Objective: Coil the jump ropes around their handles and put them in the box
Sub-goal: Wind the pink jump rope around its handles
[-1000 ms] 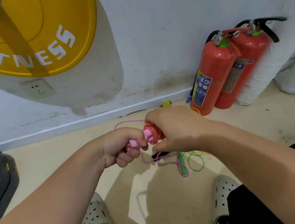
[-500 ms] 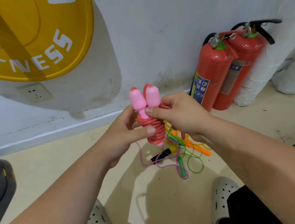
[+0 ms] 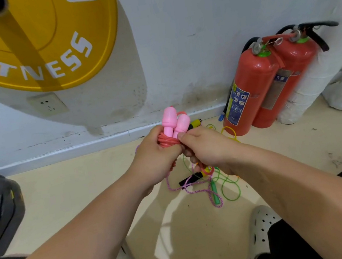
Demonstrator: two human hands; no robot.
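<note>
Pale beige flooring (image 3: 63, 192) runs up to a scuffed white wall, with a big yellow weight plate lettered FITNESS (image 3: 50, 47) looming at the upper left and two red fire extinguishers (image 3: 256, 92) leaning in the corner. The person crouches over the floor and holds one rope up in front of the skirting. Its two pink plastic handles (image 3: 174, 122) sit side by side, tops poking above the fists, with the coral-red plastic cord (image 3: 166, 141) wound round their stems. The left hand (image 3: 152, 159) is wrapped tight round that bundle. The right hand (image 3: 209, 147) pinches the cord at the edge of the coil with thumb and curled fingers, and a small loop of the loose end dangles beneath it.

From where I stand the worry is that loose end. The cord looks smooth and springy, so if it isn't tucked under a turn before a hand lets go, I'd expect the coil to spring open. Right below lies a tangle: a purple speckled braided rope (image 3: 198, 189), a thin green rope (image 3: 229, 185) and a black handle (image 3: 188, 179). The dangling loop could snag in it, or a dropped bundle could knot into it. No box is in sight, so the bundle will probably be carried one-handed, and that is when the turns could slacken
</note>
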